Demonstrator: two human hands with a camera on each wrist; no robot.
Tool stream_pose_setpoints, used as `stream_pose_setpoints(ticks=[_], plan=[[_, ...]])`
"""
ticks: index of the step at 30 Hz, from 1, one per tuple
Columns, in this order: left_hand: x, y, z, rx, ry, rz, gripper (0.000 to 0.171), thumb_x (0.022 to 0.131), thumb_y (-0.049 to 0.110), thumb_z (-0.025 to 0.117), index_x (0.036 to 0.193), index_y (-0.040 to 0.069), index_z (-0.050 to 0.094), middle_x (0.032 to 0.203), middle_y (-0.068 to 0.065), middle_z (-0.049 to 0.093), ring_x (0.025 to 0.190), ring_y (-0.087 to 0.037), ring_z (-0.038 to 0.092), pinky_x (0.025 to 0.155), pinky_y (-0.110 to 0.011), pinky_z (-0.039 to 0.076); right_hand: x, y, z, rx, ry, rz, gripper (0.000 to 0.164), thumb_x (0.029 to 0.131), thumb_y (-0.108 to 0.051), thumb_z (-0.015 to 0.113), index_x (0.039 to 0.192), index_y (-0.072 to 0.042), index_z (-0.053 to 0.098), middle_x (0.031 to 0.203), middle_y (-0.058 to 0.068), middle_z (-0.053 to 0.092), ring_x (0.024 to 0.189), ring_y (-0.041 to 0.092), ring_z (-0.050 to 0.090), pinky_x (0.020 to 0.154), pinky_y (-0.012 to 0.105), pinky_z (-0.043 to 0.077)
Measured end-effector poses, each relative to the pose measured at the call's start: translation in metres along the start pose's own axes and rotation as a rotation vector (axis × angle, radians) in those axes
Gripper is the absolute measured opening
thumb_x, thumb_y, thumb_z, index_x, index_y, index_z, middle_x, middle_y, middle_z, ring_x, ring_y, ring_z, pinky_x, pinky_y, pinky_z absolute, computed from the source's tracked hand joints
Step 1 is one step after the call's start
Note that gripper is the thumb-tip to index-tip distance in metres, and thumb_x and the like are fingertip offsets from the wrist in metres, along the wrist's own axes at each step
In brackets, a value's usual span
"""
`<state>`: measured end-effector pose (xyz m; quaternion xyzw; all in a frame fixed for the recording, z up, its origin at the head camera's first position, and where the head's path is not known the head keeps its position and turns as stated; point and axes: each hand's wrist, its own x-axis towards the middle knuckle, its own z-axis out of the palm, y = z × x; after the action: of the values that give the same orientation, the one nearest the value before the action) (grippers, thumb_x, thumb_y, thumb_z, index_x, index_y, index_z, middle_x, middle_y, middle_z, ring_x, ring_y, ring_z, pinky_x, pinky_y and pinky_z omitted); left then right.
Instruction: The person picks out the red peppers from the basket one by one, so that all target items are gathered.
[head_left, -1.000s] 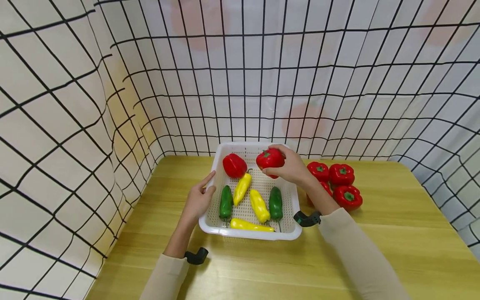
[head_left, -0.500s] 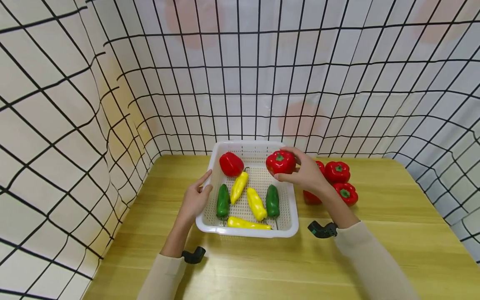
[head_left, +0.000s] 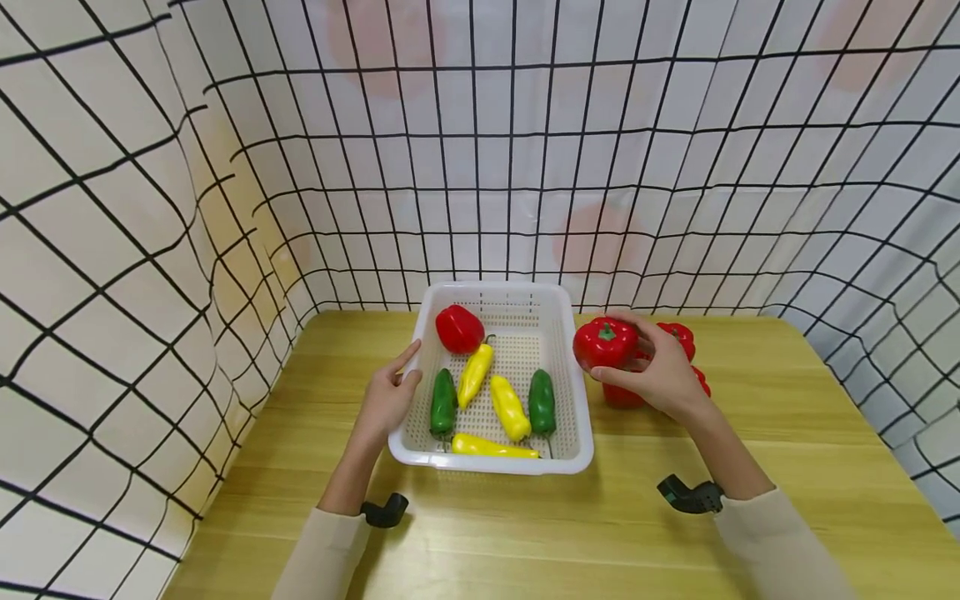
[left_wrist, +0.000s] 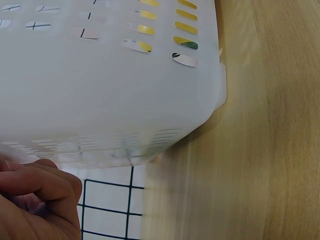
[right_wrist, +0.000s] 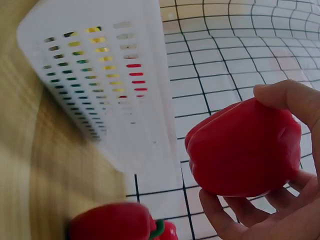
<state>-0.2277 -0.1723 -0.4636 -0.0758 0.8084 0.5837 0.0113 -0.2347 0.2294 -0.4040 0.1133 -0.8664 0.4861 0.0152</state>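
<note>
In the head view my right hand [head_left: 667,375] grips a red bell pepper [head_left: 603,342], green stem up, just outside the right rim of the white plastic basket [head_left: 491,466]. The right wrist view has this bell pepper [right_wrist: 245,150] between thumb and fingers, raised beside the basket wall [right_wrist: 145,120]. At the basket's left rim, my left hand [head_left: 388,400] holds on with thumb and fingers. Inside lie another red bell pepper [head_left: 459,329], three yellow peppers [head_left: 510,408] and two green peppers [head_left: 542,402].
More red bell peppers [head_left: 678,335] stand on the wooden table [head_left: 525,533] right of the basket, partly hidden behind my right hand. Black wire grid panels [head_left: 510,183] rise behind the table and along both sides.
My right hand has carried the red bell pepper rightward, from above the basket to outside its right rim. The left hand stays on the left rim.
</note>
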Motion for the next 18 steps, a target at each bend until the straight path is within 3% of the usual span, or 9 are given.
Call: stream_pose_setpoints(ticks=[4,8,10,14,18], plan=[[0.000,0.000,-0.001,-0.005,0.001,-0.002,0.051,0.102,0.030,0.055,0.149,0.048,0.049,0.081,-0.016,0.061,0.061,-0.018,0.059,0.056,-0.035,0.061,-0.013,0.005,-0.009,-0.004,0.020,-0.004,0.086,0.084,-0.029,0.086,0.156,-0.022,0.039,0.156,0.015,0.041,0.138,0.045,0.044,0.102,0.056,0.054],[-0.001,0.002,-0.001,-0.012,-0.001,-0.006,0.051,0.102,0.030,0.054,0.149,0.049,0.049,0.082,-0.017,0.062,0.061,-0.018,0.058,0.056,-0.036,0.061,-0.024,0.011,-0.016,-0.007,0.041,-0.016,0.083,0.084,-0.027,0.086,0.154,-0.020,0.042,0.155,0.015,0.041,0.136,0.045,0.045,0.095,0.028,0.057],[-0.002,0.002,-0.001,-0.013,-0.004,-0.010,0.051,0.102,0.030,0.054,0.149,0.050,0.048,0.082,-0.016,0.061,0.060,-0.018,0.057,0.056,-0.036,0.061,-0.030,0.014,-0.018,-0.012,0.049,-0.016,0.082,0.084,-0.026,0.086,0.154,-0.019,0.043,0.156,0.016,0.040,0.137,0.045,0.044,0.093,0.020,0.055],[-0.002,0.001,-0.001,-0.013,-0.011,-0.003,0.051,0.103,0.029,0.054,0.149,0.049,0.049,0.078,-0.014,0.059,0.057,-0.015,0.053,0.055,-0.034,0.059,-0.041,0.023,-0.019,-0.008,0.065,-0.016,0.083,0.084,-0.024,0.086,0.154,-0.017,0.041,0.158,0.017,0.038,0.137,0.046,0.043,0.098,0.042,0.057],[-0.002,0.002,-0.001,-0.008,-0.017,0.001,0.050,0.103,0.029,0.053,0.149,0.049,0.048,0.075,-0.011,0.057,0.057,-0.016,0.053,0.055,-0.035,0.060,-0.052,0.036,-0.018,-0.013,0.071,-0.003,0.085,0.083,-0.022,0.086,0.154,-0.014,0.038,0.157,0.020,0.038,0.136,0.047,0.043,0.094,0.037,0.060]])
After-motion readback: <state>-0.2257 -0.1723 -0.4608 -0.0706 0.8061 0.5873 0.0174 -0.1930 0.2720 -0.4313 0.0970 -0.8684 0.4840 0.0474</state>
